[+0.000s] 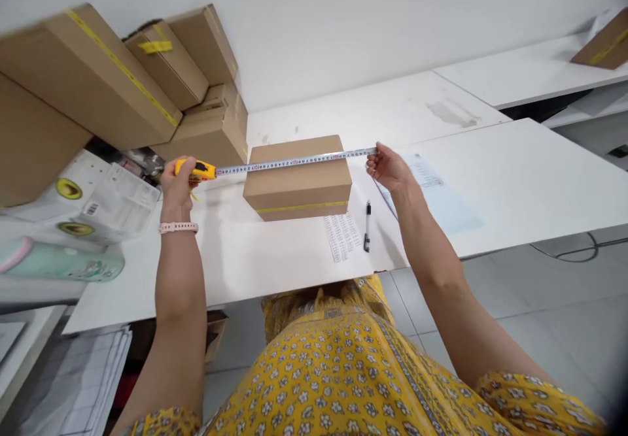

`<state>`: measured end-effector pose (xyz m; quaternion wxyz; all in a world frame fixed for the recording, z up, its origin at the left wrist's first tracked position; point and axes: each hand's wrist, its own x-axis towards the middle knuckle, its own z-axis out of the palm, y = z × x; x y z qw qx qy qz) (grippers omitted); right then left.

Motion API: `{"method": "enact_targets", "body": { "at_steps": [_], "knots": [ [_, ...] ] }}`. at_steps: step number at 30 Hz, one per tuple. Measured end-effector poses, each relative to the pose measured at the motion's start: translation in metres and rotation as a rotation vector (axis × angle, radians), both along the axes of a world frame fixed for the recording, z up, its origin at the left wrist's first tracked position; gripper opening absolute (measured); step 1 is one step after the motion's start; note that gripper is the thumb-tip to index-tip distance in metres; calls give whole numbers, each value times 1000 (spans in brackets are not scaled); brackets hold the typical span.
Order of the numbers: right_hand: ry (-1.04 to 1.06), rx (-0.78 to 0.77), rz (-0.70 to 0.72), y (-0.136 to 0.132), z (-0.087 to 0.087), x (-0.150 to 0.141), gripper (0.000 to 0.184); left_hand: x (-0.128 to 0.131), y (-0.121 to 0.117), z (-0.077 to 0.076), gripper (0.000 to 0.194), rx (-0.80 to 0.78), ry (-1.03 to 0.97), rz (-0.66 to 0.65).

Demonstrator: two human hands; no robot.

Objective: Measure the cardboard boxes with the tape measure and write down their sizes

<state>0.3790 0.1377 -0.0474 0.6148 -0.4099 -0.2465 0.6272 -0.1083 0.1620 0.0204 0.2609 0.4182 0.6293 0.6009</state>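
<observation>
"At nine o'clock, what's there?"
"The left hand (177, 184), curled around the tape measure (202, 170)."
"Then?"
"The box (298, 180), at the centre, on the table (269, 259), the blade (275, 164) stretched across its top."
"And at three?"
"The right hand (391, 169), finger and thumb pinched together on the blade's end."

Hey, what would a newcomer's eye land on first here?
First, the yellow tape measure in the left hand, its blade stretched across the cardboard box at centre to the right hand. Next, the yellow floral garment at bottom centre, then the stacked cardboard boxes at upper left.
</observation>
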Motion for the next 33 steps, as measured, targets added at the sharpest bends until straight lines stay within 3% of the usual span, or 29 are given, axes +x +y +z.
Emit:
{"method": "enact_targets", "body": {
  "at_steps": [5,11,18,22,26,27,29,33],
  "knots": [
    [-84,25,6,16,-8,-32,36,-2,11,-17,34,4,-94,48],
    [-311,91,-13,13,-13,-58,42,30,18,-35,45,33,-134,-89],
    [-390,40,-53,6,-21,-58,34,61,11,-36,45,77,-126,-131],
    [-484,80,-174,3,-8,-60,26,64,6,-28,41,94,-129,-117],
    [-709,275,-365,-12,25,-79,18,77,-6,-13,39,146,-130,-147],
    [-710,330,-329,-15,35,-86,17,84,-11,-7,38,166,-122,-172],
    [-623,391,-116,-21,55,-105,20,101,-20,4,38,210,-108,-262],
    [-357,307,354,-21,81,-142,34,139,-37,19,37,272,-94,-469]
  ]
}}
